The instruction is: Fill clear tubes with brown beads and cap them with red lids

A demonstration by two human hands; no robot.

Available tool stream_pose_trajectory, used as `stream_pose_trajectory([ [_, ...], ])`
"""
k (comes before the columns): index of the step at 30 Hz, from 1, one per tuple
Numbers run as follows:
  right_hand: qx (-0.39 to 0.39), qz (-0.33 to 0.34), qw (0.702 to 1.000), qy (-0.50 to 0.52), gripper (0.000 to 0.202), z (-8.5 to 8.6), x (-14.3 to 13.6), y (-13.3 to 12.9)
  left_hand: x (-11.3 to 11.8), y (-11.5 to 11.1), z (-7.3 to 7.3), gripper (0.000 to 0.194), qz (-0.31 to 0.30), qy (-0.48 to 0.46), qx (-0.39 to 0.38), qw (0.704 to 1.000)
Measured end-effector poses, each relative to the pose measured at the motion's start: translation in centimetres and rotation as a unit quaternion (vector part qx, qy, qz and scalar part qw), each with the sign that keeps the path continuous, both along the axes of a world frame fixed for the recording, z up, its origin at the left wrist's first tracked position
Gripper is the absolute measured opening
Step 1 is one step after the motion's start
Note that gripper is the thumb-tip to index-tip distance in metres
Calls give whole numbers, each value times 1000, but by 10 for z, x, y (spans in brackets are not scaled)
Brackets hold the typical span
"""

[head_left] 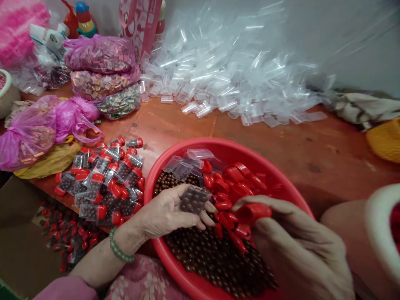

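My left hand (175, 208), with a green bead bracelet at the wrist, grips a clear plastic sleeve (194, 200) filled with dark brown balls. Between the thumb and fingers of my right hand (300, 237) is a red plastic cap (252, 212), its hollow side towards the sleeve; the two are apart. Both hands are above a red basin (175, 258). Inside it lie loose brown balls (215, 254), a heap of red caps (240, 179) and a few clear empty sleeves (184, 168).
Filled, red-capped packs (106, 175) are piled left of the basin; more lie in a cardboard box (18, 233) below the table edge. Clear sleeves (218, 83) are heaped against the wall. Pink bags (103, 54) stand back left, a pale pot (371, 225) at right.
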State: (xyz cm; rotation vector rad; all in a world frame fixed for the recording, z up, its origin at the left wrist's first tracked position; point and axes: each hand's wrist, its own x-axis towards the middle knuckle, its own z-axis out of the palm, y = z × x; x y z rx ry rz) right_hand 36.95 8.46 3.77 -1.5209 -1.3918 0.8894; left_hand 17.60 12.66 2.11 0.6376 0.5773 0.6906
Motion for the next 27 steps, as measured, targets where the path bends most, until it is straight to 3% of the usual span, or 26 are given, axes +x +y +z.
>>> stream_pose_trajectory([
  [3, -30, -60, 997, 27, 22, 4, 4, 8, -2, 2, -2, 37, -10, -44, -15, 999],
  [9, 8, 20, 999, 28, 21, 11, -7, 35, -4, 2, 1, 46, -13, -64, -44, 997],
  [16, 18, 86, 996, 5, 16, 14, -12, 55, -3, 3, 1, 38, -28, -67, -59, 996],
  [21, 31, 104, 994, 29, 16, 12, -13, 56, -1, 0, -4, 27, -23, -48, -11, 999],
  [27, 21, 63, 997, 48, 17, 8, -12, 50, -1, -4, -3, 33, -10, 1, 46, 999],
])
